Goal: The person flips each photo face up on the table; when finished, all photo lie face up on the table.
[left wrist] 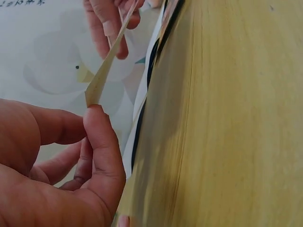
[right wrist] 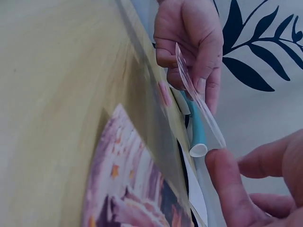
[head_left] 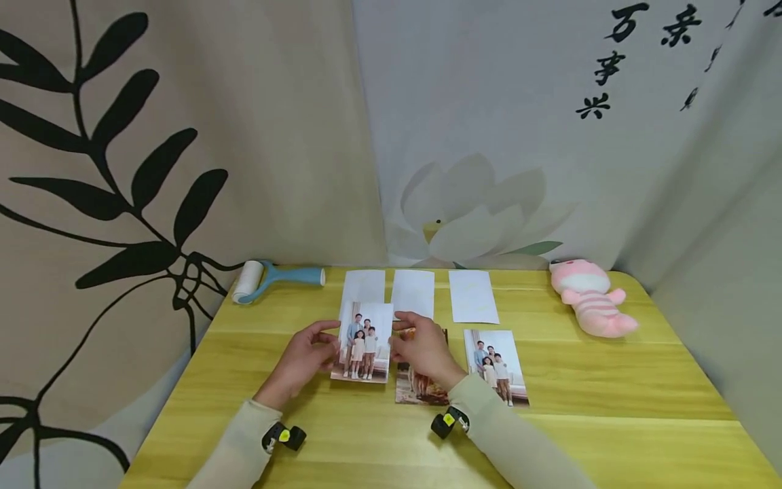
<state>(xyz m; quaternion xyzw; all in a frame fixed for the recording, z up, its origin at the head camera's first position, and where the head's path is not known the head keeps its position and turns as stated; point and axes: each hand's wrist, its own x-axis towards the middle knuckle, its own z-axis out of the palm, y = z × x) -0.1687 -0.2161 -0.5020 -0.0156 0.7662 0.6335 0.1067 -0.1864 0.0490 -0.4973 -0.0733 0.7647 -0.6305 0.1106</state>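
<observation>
Family photo (head_left: 363, 343) was up off the table (head_left: 580, 441), tilted, in front of the left white card (head_left: 363, 282) and hiding its near part. Left hand (head_left: 305, 356) pinched one side edge, right hand (head_left: 427, 350) pinched the other, fingertips only. Main risk I saw: uneven squeeze, which would bow or crease the print; edge-on it already looked slightly bent. If one side slipped, it'd probably swing and drop onto the left card, knocking it askew. Next out, a brown-toned photo (head_left: 421, 390) lay under the right hand, partly hidden; a dipped wrist or the right wrist camera (head_left: 450, 422) could've dragged it. Same for the second family photo (head_left: 497, 367), right beside the sleeve (head_left: 495, 414); couldn't tell if they touched. Middle white card (head_left: 413, 292) was within reach of a stray knuckle, right white card (head_left: 474, 297) less so. Lint roller (head_left: 293, 275) and pink plush toy (head_left: 589, 299) sat well apart, low risk
</observation>
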